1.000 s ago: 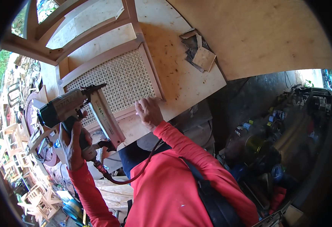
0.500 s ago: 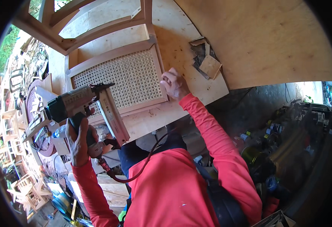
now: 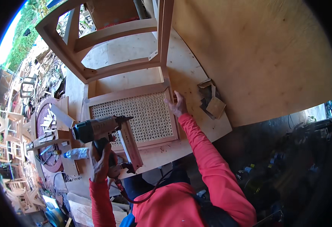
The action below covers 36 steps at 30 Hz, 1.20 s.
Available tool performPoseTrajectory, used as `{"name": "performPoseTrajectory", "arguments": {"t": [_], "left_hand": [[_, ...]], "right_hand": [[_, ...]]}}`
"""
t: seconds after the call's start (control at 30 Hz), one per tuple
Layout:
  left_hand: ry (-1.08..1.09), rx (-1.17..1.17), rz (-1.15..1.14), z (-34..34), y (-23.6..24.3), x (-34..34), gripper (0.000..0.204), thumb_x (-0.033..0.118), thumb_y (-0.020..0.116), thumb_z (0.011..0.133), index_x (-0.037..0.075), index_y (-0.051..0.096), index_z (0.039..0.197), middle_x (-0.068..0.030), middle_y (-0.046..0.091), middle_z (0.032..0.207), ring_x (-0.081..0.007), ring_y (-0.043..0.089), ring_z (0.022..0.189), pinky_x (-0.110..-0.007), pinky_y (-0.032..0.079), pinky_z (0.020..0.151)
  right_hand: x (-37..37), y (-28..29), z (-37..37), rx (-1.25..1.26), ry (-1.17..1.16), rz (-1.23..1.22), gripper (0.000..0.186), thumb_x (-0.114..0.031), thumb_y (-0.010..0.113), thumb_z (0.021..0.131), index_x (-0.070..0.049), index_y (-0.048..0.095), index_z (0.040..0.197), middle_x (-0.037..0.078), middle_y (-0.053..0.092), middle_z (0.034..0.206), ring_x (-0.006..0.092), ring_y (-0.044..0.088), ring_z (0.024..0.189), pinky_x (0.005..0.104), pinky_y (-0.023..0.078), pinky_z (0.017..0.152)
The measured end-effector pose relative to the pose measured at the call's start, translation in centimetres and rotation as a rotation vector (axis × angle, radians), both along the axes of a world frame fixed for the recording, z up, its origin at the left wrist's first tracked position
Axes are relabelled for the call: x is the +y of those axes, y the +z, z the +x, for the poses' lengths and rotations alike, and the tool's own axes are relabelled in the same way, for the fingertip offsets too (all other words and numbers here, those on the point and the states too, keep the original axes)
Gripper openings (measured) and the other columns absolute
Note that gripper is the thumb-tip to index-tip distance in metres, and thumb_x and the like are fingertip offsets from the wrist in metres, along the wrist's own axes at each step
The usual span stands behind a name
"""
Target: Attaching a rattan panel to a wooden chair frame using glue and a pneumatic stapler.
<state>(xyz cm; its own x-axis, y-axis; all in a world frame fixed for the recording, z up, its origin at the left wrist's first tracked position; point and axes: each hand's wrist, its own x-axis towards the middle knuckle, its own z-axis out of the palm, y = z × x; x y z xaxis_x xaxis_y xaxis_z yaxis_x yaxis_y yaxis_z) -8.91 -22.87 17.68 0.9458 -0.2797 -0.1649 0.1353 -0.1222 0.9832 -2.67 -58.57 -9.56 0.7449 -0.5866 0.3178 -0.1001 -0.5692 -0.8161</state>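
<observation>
counter (image 3: 196, 75): pale plywood sheet, bare wood grain
wood offcuts (image 3: 211, 102): small stack near the counter's right edge
plastic bottle (image 3: 77, 153): lying on its side at the lower left
round stand (image 3: 48, 132): left, strewn with short wood scraps
chair frames (image 3: 18, 189): unfinished, piled far left

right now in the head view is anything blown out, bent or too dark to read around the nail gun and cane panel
Head view: the nail gun in the left hand and the cane panel by the right hand are evenly lit and sharp. Sky at the upper left rim is blown out. The chair frame rails bow from fisheye. The lower right is dark and hard to read.
</observation>
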Motion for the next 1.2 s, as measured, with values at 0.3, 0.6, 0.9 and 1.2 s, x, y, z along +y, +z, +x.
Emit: {"name": "performPoseTrajectory", "arguments": {"t": [0.3,0.6,0.9,1.2], "left_hand": [[0.020,-0.003,0.068,0.5,-0.8,0.7,0.027,0.020,0.062,0.106,0.005,0.050,0.125,-0.0066,0.063,0.089,-0.0139,0.062,0.055,-0.028,0.050,0.046],[0.028,0.029,0.032,1.1,-1.0,-1.5,0.030,0.021,0.063,0.106,0.004,0.051,0.127,-0.0068,0.063,0.090,-0.0137,0.061,0.055,-0.028,0.049,0.045],[-0.063,0.000,0.059,3.5,0.7,-4.4,0.036,0.008,0.060,0.104,0.006,0.044,0.136,-0.0077,0.059,0.094,-0.0158,0.063,0.057,-0.029,0.051,0.046],[-0.097,-0.115,0.171,6.5,0.1,-7.1,0.030,0.010,0.061,0.104,0.006,0.046,0.130,-0.0059,0.058,0.093,-0.0128,0.061,0.055,-0.027,0.048,0.045]], "right_hand": [[4.1,3.8,-3.3,-0.066,0.074,-0.313,0.066,-0.019,0.078,0.086,0.000,0.053,0.143,0.022,0.051,0.126,0.0391,0.054,0.112,0.0490,0.047,0.096],[3.7,3.3,-2.2,-0.118,0.075,-0.140,0.058,-0.019,0.075,0.090,0.004,0.052,0.138,0.024,0.051,0.128,0.0408,0.054,0.117,0.0472,0.047,0.101],[2.9,3.5,4.6,0.226,-0.168,0.180,0.087,-0.056,0.083,0.079,0.005,0.049,0.132,0.025,0.055,0.129,0.0428,0.056,0.121,0.0520,0.048,0.101],[4.0,4.8,5.7,0.460,-0.213,0.250,0.078,-0.056,0.082,0.078,-0.002,0.051,0.126,0.021,0.056,0.127,0.0422,0.056,0.119,0.0565,0.049,0.097]]}}
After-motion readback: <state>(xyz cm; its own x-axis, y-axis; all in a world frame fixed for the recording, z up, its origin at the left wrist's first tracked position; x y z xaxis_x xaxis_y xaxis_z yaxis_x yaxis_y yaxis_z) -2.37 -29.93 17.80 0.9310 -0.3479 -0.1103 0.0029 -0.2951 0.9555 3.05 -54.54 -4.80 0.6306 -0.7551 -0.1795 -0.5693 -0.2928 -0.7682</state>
